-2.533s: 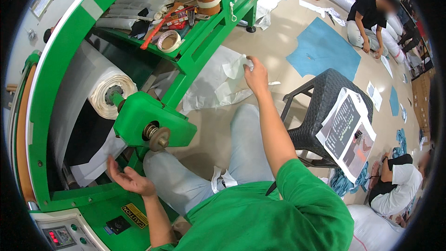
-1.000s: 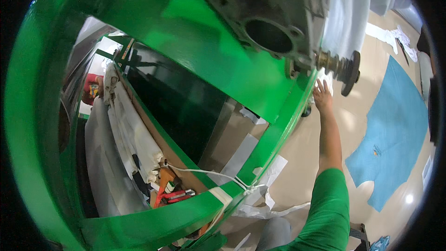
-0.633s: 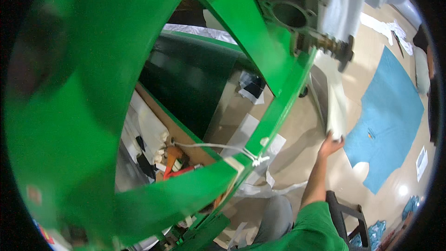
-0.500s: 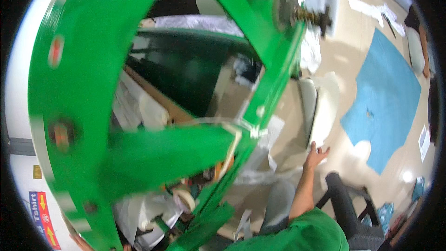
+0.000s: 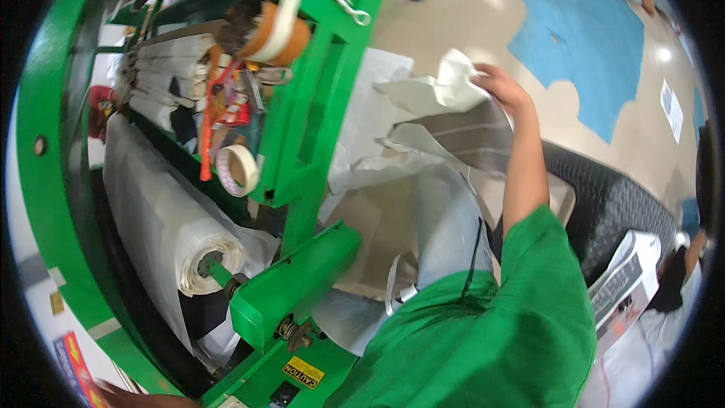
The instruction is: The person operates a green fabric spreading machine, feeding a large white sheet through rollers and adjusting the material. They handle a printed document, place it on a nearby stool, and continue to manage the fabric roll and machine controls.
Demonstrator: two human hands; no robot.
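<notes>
White sheet point(image 5: 442, 93) hung right of the green machine point(image 5: 298, 283)

A hard pull could have torn it against the machine. Farther right of the machine lay blue cloth point(image 5: 581, 38); a black stool point(image 5: 604, 204) there crowded the right arm point(image 5: 525, 159). The right hand point(image 5: 504, 89) pinched the sheet's crumpled edge; the left hand point(image 5: 128, 398), at the machine's lower left, showed no readable grip.

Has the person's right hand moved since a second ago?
Yes: judged against the blue fabric piece, the right hand has come back toward the green shirt.
</notes>
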